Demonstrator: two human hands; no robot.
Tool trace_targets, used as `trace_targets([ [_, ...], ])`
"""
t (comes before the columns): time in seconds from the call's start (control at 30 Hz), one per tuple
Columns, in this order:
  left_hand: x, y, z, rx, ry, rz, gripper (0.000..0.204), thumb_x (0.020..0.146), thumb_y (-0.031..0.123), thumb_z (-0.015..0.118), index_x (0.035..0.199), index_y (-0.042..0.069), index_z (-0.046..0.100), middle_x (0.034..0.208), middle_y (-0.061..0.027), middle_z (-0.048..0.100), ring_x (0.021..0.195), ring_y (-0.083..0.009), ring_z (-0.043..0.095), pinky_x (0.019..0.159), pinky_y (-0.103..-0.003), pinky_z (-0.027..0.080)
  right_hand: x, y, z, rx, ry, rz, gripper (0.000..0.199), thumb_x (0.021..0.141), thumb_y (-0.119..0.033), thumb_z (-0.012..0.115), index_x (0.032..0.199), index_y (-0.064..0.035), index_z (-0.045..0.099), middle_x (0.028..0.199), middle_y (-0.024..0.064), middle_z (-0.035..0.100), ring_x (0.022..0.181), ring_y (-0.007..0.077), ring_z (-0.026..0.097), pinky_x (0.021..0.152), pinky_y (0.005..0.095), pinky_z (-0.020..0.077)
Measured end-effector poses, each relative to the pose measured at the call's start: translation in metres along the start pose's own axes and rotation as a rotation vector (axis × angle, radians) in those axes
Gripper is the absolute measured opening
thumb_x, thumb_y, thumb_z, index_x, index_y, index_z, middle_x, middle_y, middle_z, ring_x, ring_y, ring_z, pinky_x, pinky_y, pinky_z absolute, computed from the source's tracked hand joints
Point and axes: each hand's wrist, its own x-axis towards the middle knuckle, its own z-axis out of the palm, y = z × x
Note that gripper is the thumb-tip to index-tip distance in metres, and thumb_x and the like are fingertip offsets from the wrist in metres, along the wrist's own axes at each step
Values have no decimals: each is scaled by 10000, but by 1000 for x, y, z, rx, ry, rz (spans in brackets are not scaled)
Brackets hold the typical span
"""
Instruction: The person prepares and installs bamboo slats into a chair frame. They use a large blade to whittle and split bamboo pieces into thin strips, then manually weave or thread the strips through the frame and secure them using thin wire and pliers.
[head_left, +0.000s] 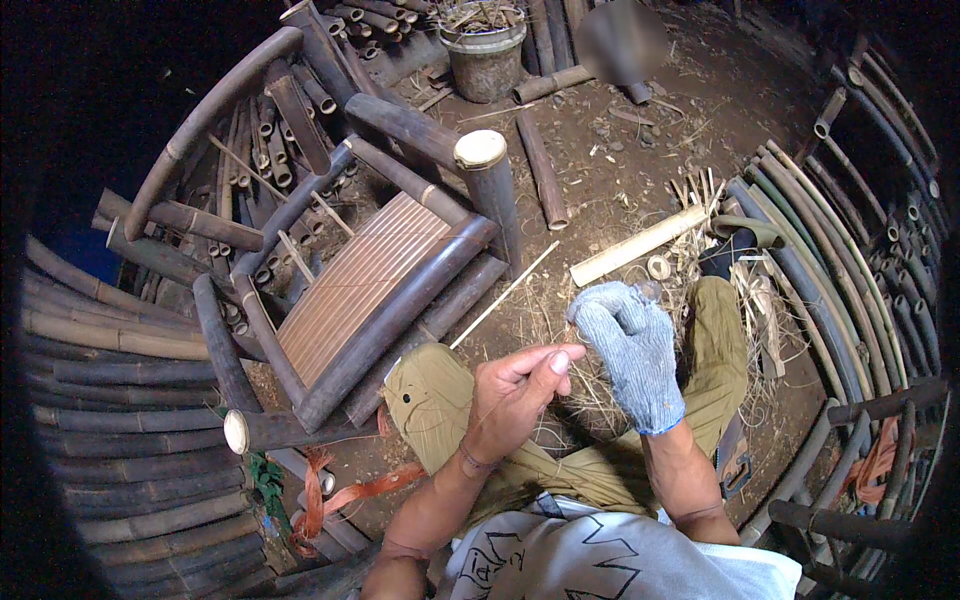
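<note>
- I look down on bare brown earth [640, 150] strewn with dry straw and shavings; the place is dim, its rim dark.
- Far left of the frame, stacked dark bamboo poles [110, 440] curve along the edge and shut off that side.
- Left of centre lies a dark brown bamboo chair frame with a pale slatted seat panel [365, 280], tipped on its side, one pale-capped leg [482, 152] pointing up.
- At lower left an orange plastic strap [345, 495] lies on the earth by the frame.
- At top centre stands a grey bucket [485, 55], loose bamboo lengths about it.
- My bare left hand [515, 395], lower centre, is partly curled, thumb and forefinger pinched on a thin strand I can barely see.
- Just right of it, my right hand in a grey knitted glove [632, 345] is loosely closed; what it grips I cannot tell.
- The hands nearly touch above my olive-trousered knees [435, 395].
- Right of centre, a pale split bamboo stick [640, 245] lies on the straw.
- Open ground shows only between chair and stick; more curved poles [820, 260] wall the right edge.
</note>
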Motion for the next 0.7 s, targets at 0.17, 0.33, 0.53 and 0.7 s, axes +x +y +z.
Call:
trace_targets([
  [0.17,-1,0,-2,17,5,-21,312,1000,260,571,1148,20,706,740,21,609,585,-11,442,527,-185,353,1,0,0,28,-16,9,145,928,-115,601,983,-3,675,952,115,680,877,213,653,801,343,515],
  [0.33,0,-2,-2,-3,31,-20,305,1000,266,570,1132,33,717,735,28,606,581,-8,437,528,-187,352,-7,11,5,418,11,134,275,978,-160,545,1156,33,625,1088,141,663,954,212,655,847,339,515],
  [0.53,1,-11,0,-9,98,-3,269,992,218,586,1101,7,712,747,12,610,659,-42,511,575,-220,415,-19,14,7,96,-119,-5,257,932,-150,620,1147,-22,677,1081,120,690,1000,216,659,888,326,515],
  [0.7,1,-19,-4,367,43,93,322,903,181,680,1128,-48,658,909,-98,643,783,-178,597,735,-282,476,-17,14,14,90,-110,53,180,900,-149,652,1039,-45,704,1038,116,695,964,256,658,859,355,526],
])
